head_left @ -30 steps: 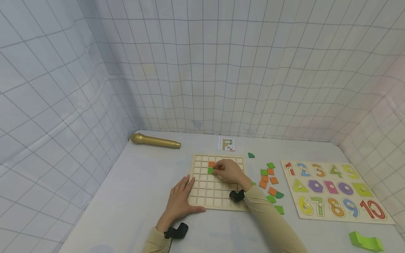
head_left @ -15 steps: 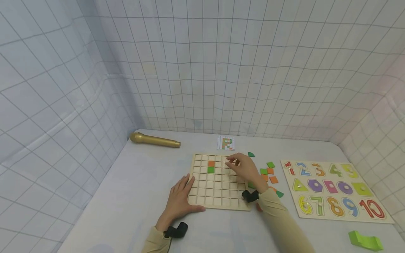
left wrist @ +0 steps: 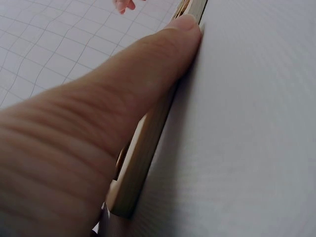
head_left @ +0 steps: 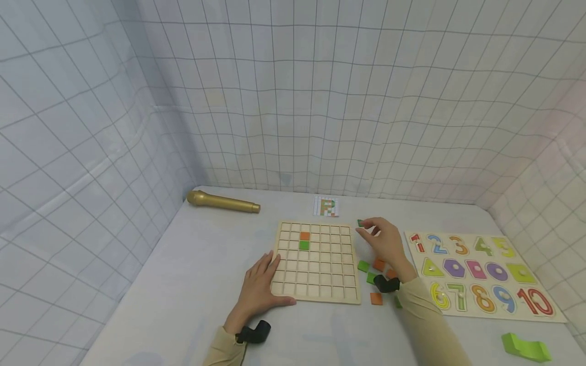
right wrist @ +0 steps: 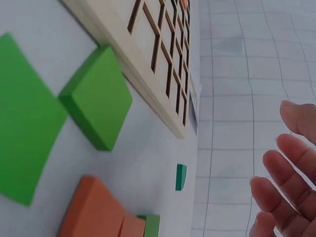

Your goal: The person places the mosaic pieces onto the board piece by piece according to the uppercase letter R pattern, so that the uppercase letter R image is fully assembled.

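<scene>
Head view: I am resting my left hand [head_left: 260, 292] along the left side of the grid board [head_left: 322, 272], fingers spread and relaxed, with the thumb lying along the near edge; it is grasping nothing. My right hand [head_left: 385, 244] is hovering off the board's far right corner, thumb and fingers parted and bent. From the right wrist I am seeing no tile in it, so I am taking it as released.

The dark green quarter-round tile [right wrist: 181, 177] is lying on the tabletop [head_left: 183, 279] beyond that corner; in the head view it is showing just beside my fingertips. An orange tile [head_left: 304, 236] and a green tile [head_left: 304, 245] are sitting in neighbouring cells, the orange one farther from me. More loose tiles [head_left: 376, 299] are lying to the right of the board, some behind my wrist, and a small card [head_left: 326, 206] with an orange and green pattern is lying past its far edge.

I judge that I am at the step of fetching a tile, probably the quarter-round. The next move is calling for a light thumb-and-finger pinch on its thin edges, the left hand steadying the board.
</scene>
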A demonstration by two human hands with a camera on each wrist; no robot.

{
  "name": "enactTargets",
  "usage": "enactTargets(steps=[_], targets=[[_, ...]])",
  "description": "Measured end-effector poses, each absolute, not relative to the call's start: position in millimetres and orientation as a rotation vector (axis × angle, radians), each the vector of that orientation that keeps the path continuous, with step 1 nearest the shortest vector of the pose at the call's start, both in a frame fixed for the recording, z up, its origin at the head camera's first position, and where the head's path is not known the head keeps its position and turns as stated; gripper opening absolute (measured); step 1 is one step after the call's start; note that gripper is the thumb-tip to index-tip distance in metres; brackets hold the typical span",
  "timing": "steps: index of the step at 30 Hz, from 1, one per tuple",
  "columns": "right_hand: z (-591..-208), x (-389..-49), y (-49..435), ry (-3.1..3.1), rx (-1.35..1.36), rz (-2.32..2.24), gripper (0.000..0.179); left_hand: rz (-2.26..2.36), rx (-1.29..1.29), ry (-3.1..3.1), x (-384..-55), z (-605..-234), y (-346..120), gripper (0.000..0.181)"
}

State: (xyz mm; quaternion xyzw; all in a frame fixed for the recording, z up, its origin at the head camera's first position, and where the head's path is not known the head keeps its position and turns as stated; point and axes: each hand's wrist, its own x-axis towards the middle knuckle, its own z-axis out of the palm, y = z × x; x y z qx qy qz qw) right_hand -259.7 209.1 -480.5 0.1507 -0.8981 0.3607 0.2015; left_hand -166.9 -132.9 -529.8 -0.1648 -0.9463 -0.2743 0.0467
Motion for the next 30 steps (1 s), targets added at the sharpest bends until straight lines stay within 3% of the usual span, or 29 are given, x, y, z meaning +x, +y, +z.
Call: enactTargets(steps=[10, 30], targets=[[-481, -250, 246, -2.711, 0.291, 0.968, 0.035, -0.829, -0.5, -2.888, -168, -531, -133, 0.115], [-489, -245, 271, -2.917, 0.208, 0.953, 0.027, -0.839, -0.507, -2.877, -168, -533, -133, 0.114]])
